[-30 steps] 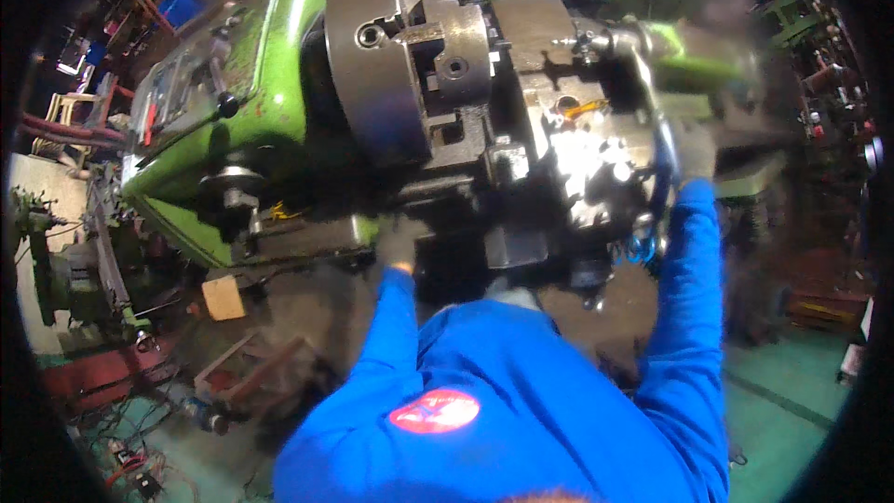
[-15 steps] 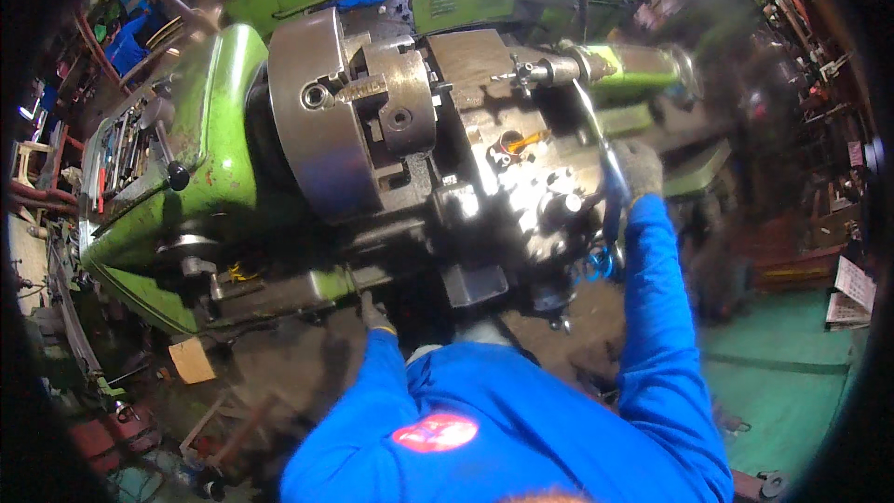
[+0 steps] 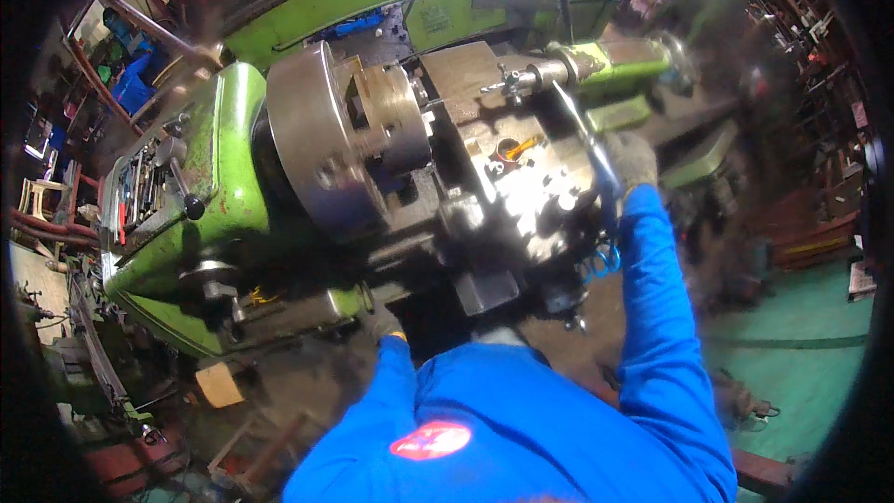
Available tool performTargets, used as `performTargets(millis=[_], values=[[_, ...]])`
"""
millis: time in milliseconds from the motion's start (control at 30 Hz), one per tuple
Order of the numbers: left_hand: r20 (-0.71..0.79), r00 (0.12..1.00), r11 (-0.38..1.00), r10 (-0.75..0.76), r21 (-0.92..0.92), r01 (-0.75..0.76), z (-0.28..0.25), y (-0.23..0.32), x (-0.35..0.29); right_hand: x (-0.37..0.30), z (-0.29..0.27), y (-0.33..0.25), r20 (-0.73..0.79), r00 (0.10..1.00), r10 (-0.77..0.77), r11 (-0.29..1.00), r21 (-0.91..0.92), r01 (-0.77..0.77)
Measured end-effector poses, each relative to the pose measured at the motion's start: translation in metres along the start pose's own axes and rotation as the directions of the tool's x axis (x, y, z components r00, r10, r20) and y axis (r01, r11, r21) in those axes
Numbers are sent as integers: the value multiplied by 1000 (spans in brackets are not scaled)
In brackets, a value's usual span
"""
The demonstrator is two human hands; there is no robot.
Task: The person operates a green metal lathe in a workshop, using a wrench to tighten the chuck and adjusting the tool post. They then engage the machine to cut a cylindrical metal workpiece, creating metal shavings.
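My gloved right hand (image 3: 635, 162) is closed around an air blow gun (image 3: 593, 143), at the right of a green lathe (image 3: 244, 144). Its long metal nozzle points up and left toward the tailstock (image 3: 626, 60). A coiled blue hose (image 3: 603, 262) hangs below that hand. My gloved left hand (image 3: 382, 321) is low at the lathe's front, closed around a thin lever (image 3: 365, 295); its fingers are partly in shadow. Between the hands stands the big steel chuck (image 3: 305, 135), with a stepped workpiece or jaws at its face. A drill bit (image 3: 492, 88) points from the tailstock toward it.
Bright metal pieces and a yellow-handled tool (image 3: 523, 146) lie on the carriage. Small tools (image 3: 140, 188) rest on the headstock, beside a ball-ended lever (image 3: 193, 206). Another green machine (image 3: 456, 14) stands behind. A cardboard piece (image 3: 219, 385) is at lower left.
The chuck has turned; its key sockets and jaws sit differently and look smeared. The view has tilted slightly. Both hands keep their hold, with the blow gun's nozzle slightly further left.
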State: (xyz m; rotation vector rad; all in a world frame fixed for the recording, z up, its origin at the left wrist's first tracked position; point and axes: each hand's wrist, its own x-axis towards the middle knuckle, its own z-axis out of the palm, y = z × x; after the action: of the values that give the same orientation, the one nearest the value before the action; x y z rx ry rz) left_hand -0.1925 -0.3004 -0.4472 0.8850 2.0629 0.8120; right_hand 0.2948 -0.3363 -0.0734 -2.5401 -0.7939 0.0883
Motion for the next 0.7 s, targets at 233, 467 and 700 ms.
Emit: performTargets(millis=[233,467,700], values=[[373,604,670,705,-68,-740,17,13,-14,1,-2,-3,39,999,29,1000,-5,-29],[418,259,476,871,-582,-659,12,272,-136,-5,-4,-5,37,998,56,998,0,-56],[501,82,355,862,-479,-803,114,416,-136,2,2,4,43,997,57,997,-51,-54]])
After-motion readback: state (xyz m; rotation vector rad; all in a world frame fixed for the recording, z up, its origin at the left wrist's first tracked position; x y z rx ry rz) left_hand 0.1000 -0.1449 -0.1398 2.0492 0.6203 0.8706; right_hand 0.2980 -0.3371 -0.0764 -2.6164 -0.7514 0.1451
